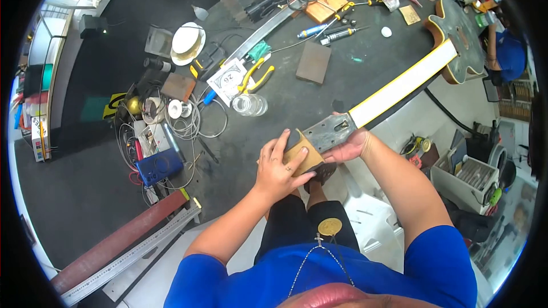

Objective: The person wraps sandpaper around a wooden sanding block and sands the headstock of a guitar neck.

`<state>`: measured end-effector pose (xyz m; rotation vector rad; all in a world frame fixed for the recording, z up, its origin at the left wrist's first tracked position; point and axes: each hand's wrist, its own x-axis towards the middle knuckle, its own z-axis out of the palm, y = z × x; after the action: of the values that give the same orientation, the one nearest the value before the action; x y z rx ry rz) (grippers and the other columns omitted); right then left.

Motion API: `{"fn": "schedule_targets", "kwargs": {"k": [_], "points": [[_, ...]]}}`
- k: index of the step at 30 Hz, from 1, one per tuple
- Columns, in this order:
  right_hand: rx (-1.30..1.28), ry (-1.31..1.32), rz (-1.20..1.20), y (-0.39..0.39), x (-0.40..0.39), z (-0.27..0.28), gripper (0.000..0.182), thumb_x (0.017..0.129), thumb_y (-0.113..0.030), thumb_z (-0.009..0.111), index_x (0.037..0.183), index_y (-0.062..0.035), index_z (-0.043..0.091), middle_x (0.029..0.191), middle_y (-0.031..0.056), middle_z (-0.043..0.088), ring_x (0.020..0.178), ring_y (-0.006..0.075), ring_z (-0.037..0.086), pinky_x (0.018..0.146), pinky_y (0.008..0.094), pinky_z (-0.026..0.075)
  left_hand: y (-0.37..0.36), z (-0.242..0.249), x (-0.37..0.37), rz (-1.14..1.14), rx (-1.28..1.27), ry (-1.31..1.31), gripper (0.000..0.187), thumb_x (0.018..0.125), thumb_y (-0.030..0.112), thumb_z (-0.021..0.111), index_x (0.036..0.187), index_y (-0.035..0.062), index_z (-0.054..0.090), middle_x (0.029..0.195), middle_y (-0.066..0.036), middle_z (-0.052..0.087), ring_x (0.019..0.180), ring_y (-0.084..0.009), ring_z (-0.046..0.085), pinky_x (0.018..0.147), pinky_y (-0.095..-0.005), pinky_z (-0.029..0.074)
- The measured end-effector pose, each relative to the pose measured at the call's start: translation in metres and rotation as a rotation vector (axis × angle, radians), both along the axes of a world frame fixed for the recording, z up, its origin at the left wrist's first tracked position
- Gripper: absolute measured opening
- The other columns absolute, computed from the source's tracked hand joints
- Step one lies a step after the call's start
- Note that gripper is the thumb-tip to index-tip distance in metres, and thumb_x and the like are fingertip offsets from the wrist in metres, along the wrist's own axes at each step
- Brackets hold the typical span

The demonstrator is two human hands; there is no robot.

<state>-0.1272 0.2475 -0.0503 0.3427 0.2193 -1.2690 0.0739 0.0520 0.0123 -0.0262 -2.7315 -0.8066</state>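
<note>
My left hand (276, 165) is closed over a tan piece of folded sandpaper (309, 158) with dark edges, pressed on the end of a guitar's headstock (329, 133). The headstock is dark and worn, with several tuner holes. From below, my right hand (349, 146) cradles the headstock near the neck, its fingers partly hidden underneath. White covering with yellow edges runs along the neck (403, 84). At the far right, the guitar body (463, 37) lies on the dark workbench (274, 131).
Near the headstock lie a brown flat block (313, 63), a glass jar (250, 105) and yellow-handled pliers (256, 77). Tangled cables and a blue phone (159, 167) sit to the left. A long red bar (120, 239) and a metal ruler (134, 254) rest at the front left. Another person (510, 54) is at the far right.
</note>
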Motion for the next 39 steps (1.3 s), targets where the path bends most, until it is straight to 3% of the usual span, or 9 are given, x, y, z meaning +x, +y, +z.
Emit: {"fn": "schedule_targets", "kwargs": {"k": [6,14,18,19,23,28,33,37,39], "points": [[0.103,0.058,-0.056,0.005,0.004,-0.024,0.084,0.102,-0.077,0.056,0.154,-0.0107,0.062,0.159,0.0116,0.062,0.14,0.0312,0.064,0.118,0.0536,0.051,0.021,0.011,-0.075,-0.023,-0.008,0.121,0.082,0.066,0.042,0.1,0.142,0.0252,0.071,0.162,-0.03,0.051,0.123,-0.0491,0.06,0.102,-0.0565,0.053],[-0.125,-0.189,-0.065,0.007,0.004,-0.03,0.085,0.102,-0.077,0.056,0.154,-0.0105,0.062,0.158,0.0152,0.063,0.147,0.0359,0.058,0.123,0.0583,0.046,0.002,0.009,-0.024,-0.016,-0.02,0.085,0.076,0.068,0.044,0.097,0.137,0.0229,0.073,0.159,-0.031,0.055,0.124,-0.0461,0.061,0.105,-0.0572,0.047],[0.101,0.007,-0.063,0.013,0.006,-0.039,0.083,0.103,-0.077,0.055,0.154,-0.0106,0.062,0.156,0.0131,0.065,0.142,0.0337,0.062,0.12,0.0545,0.049,0.022,0.008,-0.077,-0.048,0.004,0.136,0.081,0.063,0.038,0.1,0.137,0.024,0.073,0.16,-0.031,0.055,0.124,-0.045,0.061,0.105,-0.055,0.048],[-0.082,-0.304,-0.05,0.013,0.006,-0.052,0.083,0.105,-0.074,0.053,0.154,-0.0084,0.061,0.159,0.0152,0.062,0.145,0.035,0.059,0.123,0.0545,0.045,0.012,0.003,-0.06,-0.042,0.002,0.124,0.081,0.062,0.037,0.101,0.138,0.024,0.073,0.16,-0.031,0.055,0.124,-0.0451,0.061,0.105,-0.0547,0.049],[-0.185,-0.185,-0.03,0.003,0.005,-0.031,0.094,0.104,-0.079,0.048,0.164,-0.0064,0.051,0.171,0.0207,0.048,0.157,0.0484,0.042,0.133,0.0591,0.029,-0.016,-0.014,0.008,-0.007,-0.009,0.071,0.082,0.062,0.039,0.102,0.137,0.0245,0.074,0.161,-0.031,0.055,0.121,-0.045,0.062,0.103,-0.0538,0.05],[-0.047,-0.119,-0.099,0.012,0.001,-0.032,0.08,0.107,-0.074,0.049,0.157,-0.0131,0.059,0.161,0.0147,0.059,0.147,0.0357,0.059,0.121,0.057,0.048,0.018,0.002,-0.083,-0.062,-0.025,0.149,0.076,0.065,0.041,0.101,0.133,0.0211,0.075,0.16,-0.03,0.056,0.121,-0.0431,0.063,0.104,-0.052,0.049],[-0.108,-0.105,-0.021,0.001,0.001,-0.015,0.086,0.105,-0.076,0.052,0.16,-0.0099,0.055,0.166,0.0155,0.055,0.15,0.0425,0.055,0.128,0.0586,0.039,-0.014,-0.002,-0.008,-0.004,-0.034,0.005,0.074,0.065,0.039,0.101,0.133,0.0219,0.076,0.159,-0.027,0.059,0.121,-0.043,0.063,0.105,-0.0523,0.049],[-0.155,-0.274,-0.073,0.007,0.004,-0.043,0.084,0.105,-0.076,0.052,0.157,-0.0105,0.059,0.161,0.0153,0.06,0.146,0.0348,0.059,0.124,0.0557,0.045,0.01,-0.01,-0.053,-0.043,-0.016,0.126,0.076,0.064,0.039,0.101,0.134,0.0226,0.076,0.16,-0.027,0.057,0.119,-0.0432,0.062,0.105,-0.0518,0.049],[-0.023,-0.03,-0.098,0.011,0.003,-0.035,0.081,0.105,-0.076,0.052,0.156,-0.0126,0.061,0.16,0.0139,0.061,0.142,0.0316,0.062,0.12,0.0543,0.049,0.025,-0.001,-0.086,-0.066,-0.014,0.146,0.078,0.063,0.038,0.101,0.135,0.0239,0.076,0.161,-0.026,0.057,0.121,-0.0429,0.062,0.106,-0.0516,0.049]]}}
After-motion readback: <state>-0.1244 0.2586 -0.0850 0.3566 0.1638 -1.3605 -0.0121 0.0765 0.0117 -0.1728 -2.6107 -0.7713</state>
